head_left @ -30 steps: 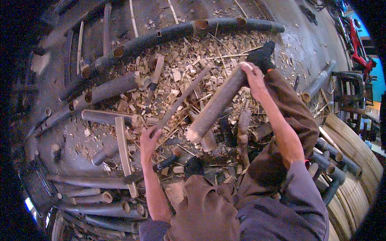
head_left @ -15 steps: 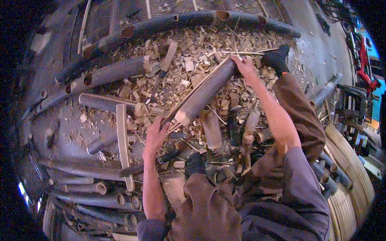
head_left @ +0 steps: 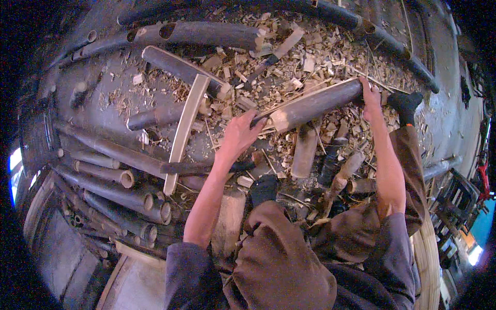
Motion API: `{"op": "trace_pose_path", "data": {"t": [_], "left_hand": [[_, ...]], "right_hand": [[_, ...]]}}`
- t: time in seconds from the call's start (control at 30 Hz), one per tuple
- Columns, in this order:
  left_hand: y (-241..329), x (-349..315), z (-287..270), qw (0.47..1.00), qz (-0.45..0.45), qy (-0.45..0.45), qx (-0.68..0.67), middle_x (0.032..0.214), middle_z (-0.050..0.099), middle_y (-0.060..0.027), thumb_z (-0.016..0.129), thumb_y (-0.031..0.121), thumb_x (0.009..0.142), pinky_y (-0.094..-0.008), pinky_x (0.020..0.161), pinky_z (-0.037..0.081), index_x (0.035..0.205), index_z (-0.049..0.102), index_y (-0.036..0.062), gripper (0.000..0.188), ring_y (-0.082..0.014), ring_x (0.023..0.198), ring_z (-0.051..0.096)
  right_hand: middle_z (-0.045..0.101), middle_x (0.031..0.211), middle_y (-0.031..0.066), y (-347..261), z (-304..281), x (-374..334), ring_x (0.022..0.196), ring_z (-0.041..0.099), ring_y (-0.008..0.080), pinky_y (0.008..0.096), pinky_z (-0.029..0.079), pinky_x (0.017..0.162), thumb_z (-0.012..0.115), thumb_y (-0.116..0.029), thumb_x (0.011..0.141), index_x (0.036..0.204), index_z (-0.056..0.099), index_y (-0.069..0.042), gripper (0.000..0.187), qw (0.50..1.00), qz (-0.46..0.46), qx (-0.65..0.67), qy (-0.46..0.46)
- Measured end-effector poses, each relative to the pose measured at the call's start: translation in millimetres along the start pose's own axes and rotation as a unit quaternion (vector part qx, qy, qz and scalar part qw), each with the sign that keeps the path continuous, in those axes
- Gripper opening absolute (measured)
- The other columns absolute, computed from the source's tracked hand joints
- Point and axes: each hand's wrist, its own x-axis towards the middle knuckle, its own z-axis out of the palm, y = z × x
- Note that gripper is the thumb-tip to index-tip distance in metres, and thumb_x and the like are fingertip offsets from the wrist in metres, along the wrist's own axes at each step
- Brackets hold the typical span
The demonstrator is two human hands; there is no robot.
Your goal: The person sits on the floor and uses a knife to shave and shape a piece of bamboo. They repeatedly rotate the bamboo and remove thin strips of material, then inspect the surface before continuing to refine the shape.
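A dark bamboo section (head_left: 315, 106), split open along its length with a pale inner face, lies across the wood chips in front of me. My right hand (head_left: 370, 95) grips its far end. My left hand (head_left: 238, 135) closes on its near end, where a thin dark strip sticks out toward the fingers. A pale curved split slat (head_left: 185, 129) lies to the left of my left hand. My brown-trousered knees (head_left: 279, 253) fill the lower middle, and a foot in a black sock (head_left: 405, 105) rests just right of my right hand.
Whole dark bamboo poles (head_left: 206, 33) lie across the top and are stacked at the lower left (head_left: 119, 194). Short cut pieces (head_left: 305, 152) and pale chips (head_left: 289, 67) litter the ground. A blade tool (head_left: 268, 59) lies among the chips. Coiled pale strips (head_left: 426, 258) sit at the right.
The bamboo section has swung from steeply tilted to nearly level. My left hand has come up off the ground and taken hold of its near end; the right hand kept its grip.
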Motion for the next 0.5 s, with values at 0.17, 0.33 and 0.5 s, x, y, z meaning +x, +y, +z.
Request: {"op": "trace_pose_path", "data": {"t": [0.17, 0.33, 0.5], "left_hand": [[-1, -2, 3, 0.999, -0.039, 0.0, 0.01, 0.083, 0.064, -0.0231, 0.062, 0.033, 0.087, -0.0471, 0.067, 0.048, 0.1, 0.063, 0.005, 0.031, -0.0425, 0.077, 0.062], [7, 2, 8, 0.998, -0.046, 0.014, 0.04, 0.083, 0.065, -0.0208, 0.062, 0.034, 0.087, -0.0447, 0.065, 0.049, 0.097, 0.064, 0.0051, 0.031, -0.0405, 0.076, 0.062], [3, 1, 9, 0.996, -0.073, 0.034, 0.031, 0.079, 0.065, -0.0172, 0.065, 0.032, 0.085, -0.0374, 0.065, 0.049, 0.088, 0.067, 0.0044, 0.028, -0.0313, 0.069, 0.063]], "right_hand": [[0.058, 0.097, 0.0089, -2, 6, -5, 0.082, 0.053, 0.0175, 0.0344, 0.044, 0.074, 0.068, -0.052, 0.077, 0.109, 0.06, 0.005, 0.066, 0.999, -0.04, 0.002, 0.023], [0.06, 0.106, 0.014, 5, 0, 0, 0.092, 0.056, 0.0219, 0.0349, 0.045, 0.083, 0.068, -0.056, 0.077, 0.116, 0.058, 0.005, 0.073, 0.998, -0.044, 0.049, 0.02], [0.054, 0.123, 0.017, 25, -23, 15, 0.107, 0.052, 0.0262, 0.0376, 0.041, 0.094, 0.066, -0.06, 0.076, 0.132, 0.043, 0.008, 0.091, 0.999, -0.02, 0.033, 0.016]]}}
